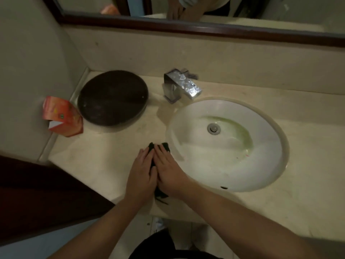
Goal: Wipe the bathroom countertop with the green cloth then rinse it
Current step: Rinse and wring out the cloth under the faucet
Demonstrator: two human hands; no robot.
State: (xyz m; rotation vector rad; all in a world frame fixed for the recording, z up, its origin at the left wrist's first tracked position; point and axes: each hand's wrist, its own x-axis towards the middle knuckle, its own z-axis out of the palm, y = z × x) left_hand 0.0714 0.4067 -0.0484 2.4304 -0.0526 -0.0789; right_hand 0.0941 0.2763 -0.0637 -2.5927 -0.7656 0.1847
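Note:
A dark green cloth (158,146) lies on the beige countertop (104,156), just left of the white oval sink (265,165). My left hand (141,176) and my right hand (169,171) lie side by side, flat on top of it with straight fingers pressing down. Only the cloth's far end beyond my fingertips, a strip between my hands and a frayed bit near my wrists show. The sink bowl has a greenish stain around its metal drain (213,128). A chrome square tap (182,86) stands behind the sink; no water runs from it.
A dark round tray (112,98) sits at the back left of the counter. An orange carton (61,116) leans against the left wall beside it. A mirror with a dark wooden frame (186,25) hangs above. A dark panel (37,193) borders the counter at lower left.

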